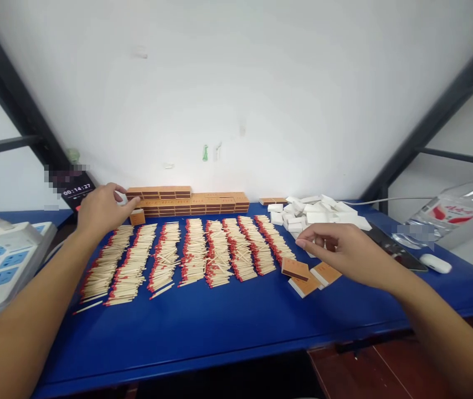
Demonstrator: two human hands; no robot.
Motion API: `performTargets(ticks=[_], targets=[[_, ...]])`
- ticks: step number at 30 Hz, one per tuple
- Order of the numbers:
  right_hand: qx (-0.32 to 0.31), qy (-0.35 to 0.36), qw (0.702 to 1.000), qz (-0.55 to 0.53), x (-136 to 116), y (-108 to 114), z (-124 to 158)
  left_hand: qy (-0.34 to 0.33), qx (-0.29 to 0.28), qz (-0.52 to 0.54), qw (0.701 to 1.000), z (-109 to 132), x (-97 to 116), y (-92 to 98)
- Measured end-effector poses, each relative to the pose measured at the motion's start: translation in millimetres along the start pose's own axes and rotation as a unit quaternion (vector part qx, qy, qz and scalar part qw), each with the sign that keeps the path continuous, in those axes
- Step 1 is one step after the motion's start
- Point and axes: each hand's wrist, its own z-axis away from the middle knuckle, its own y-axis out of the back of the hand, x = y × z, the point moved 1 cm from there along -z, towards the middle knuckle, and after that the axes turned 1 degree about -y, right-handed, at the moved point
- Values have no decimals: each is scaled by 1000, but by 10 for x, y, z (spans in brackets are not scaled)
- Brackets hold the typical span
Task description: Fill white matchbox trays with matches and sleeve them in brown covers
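Note:
My left hand (104, 209) is at the left end of a long stack of brown matchboxes (195, 205) against the wall. Its thumb and fingers are apart, with nothing visible between them. Just under the thumb, a single matchbox (137, 216) stands at the front of the stack. My right hand (340, 250) hovers in front of a heap of white inner trays (315, 211), its fingers loosely bent and nothing visible in them. Below it lie a few loose matchboxes (295, 269), overlapping. Several rows of red-tipped matches (193, 252) spread across the blue table between my hands.
A power strip (1, 266) with a plug sits at the left, near a phone (74, 191) showing a timer. At the right are a clear plastic bottle (448, 213), a white earbud case (436, 263) and a dark flat object (396, 249). The table's front edge (228, 360) runs nearest me.

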Motion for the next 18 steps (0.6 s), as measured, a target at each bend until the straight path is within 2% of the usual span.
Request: performTargets(ticks=[4,10,15,18], targets=[[9,-5,1000,-14,5,-14,-36,-9,-90,-21,996,-28,-68,12],[15,1,1000,-19,-70,-38,-75,-8,-128,9,992,-34,-100,-21],[35,39,998,-36,-240,-85,-182,32,-124,126,984,-18,-66,128],[24,110,993,-41,-497,-171,-313,64,-133,262,954,65,97,177]])
